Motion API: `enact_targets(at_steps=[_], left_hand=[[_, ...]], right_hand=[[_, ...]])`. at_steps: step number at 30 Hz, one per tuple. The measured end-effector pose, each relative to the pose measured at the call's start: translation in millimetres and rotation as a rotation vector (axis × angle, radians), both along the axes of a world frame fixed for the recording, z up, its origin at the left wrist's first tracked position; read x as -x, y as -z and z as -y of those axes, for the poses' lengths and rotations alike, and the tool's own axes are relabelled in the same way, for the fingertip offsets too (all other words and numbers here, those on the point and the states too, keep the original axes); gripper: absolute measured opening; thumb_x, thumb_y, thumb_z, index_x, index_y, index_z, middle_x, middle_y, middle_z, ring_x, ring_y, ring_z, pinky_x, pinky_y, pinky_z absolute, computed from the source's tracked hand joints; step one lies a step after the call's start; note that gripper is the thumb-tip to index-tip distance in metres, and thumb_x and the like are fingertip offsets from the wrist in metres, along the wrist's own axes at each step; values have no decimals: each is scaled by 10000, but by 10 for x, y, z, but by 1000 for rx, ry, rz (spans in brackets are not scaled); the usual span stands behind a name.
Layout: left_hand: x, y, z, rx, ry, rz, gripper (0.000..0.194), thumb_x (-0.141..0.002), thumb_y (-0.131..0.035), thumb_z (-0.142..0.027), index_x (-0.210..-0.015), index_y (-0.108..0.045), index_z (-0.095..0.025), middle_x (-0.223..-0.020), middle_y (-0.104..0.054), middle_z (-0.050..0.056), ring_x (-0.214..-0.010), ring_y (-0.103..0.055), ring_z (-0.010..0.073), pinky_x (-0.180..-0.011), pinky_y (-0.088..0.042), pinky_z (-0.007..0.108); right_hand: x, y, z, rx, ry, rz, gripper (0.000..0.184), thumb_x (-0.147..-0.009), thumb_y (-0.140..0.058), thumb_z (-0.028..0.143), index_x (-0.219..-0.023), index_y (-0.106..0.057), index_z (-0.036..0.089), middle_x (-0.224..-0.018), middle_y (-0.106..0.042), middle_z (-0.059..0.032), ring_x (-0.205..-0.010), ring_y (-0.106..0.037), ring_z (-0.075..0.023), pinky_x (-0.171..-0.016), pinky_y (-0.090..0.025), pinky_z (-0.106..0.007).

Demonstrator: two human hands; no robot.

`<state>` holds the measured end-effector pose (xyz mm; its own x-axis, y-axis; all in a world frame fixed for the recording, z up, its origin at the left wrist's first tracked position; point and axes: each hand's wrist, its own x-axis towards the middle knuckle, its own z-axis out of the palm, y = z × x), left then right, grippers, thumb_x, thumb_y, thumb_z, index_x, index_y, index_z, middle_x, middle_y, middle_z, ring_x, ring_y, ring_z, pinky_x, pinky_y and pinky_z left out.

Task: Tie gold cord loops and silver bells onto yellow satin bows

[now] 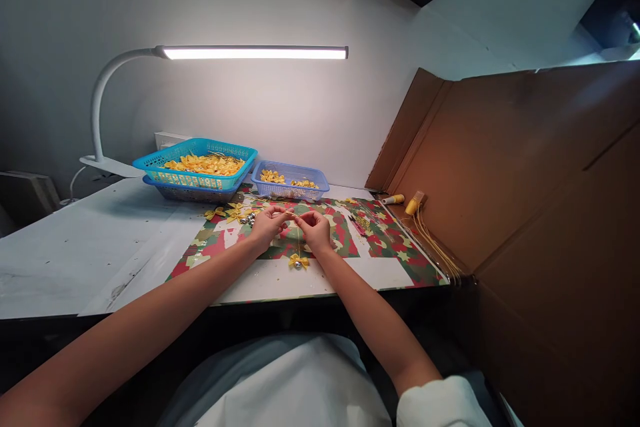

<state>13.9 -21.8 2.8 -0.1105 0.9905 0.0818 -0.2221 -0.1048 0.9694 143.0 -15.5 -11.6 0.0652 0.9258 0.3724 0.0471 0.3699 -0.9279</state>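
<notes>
From the head camera, the left hand [267, 223] and the right hand [314, 227] meet over the camouflage-patterned mat [395, 240], fingertips pinched together on a thin gold thread [299, 235]. The thread drops to a small yellow bow with a bell [299, 261] lying on the mat just below the hands. Behind stand a turquoise basket [200, 161] of yellow bows and a smaller blue basket [291, 180], under a lit desk lamp [255, 52].

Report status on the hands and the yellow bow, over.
Left hand and right hand pinch a thin gold thread. Small yellow ribbon bow with silver bell hangs below. Nothing blocking.
</notes>
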Motion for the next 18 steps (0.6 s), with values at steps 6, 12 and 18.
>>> enact_targets(at_steps=[6,12,18], left_hand=[[16,21,-4,-53,17,-70,452,-462,-821,-507,-750,-696,-182,-675,-717,46,-456,-510,104,-401,-348,220],[0,7,18,-96,12,-132,374,-428,-826,-456,-643,-676,-190,-583,-667,19,-477,-504,114,-422,-330,227],[-3,-34,37,-41,-15,-2,380,-403,-854,-366,-675,-660,-185,-503,-581,-51,-424,-408,70,-410,-296,206]], right_hand=[[-27,-9,0,-18,34,-9,290,-618,-716,445,-673,-583,194,-630,-633,-2,-592,-590,-145,-556,-481,-258],[-23,-10,-14,12,22,-26,311,-589,-726,459,-656,-572,197,-626,-632,-3,-581,-581,-144,-531,-473,-255],[-5,-26,35,-3,-10,-5,282,-599,-718,430,-651,-565,198,-599,-596,13,-548,-550,-131,-521,-449,-253]])
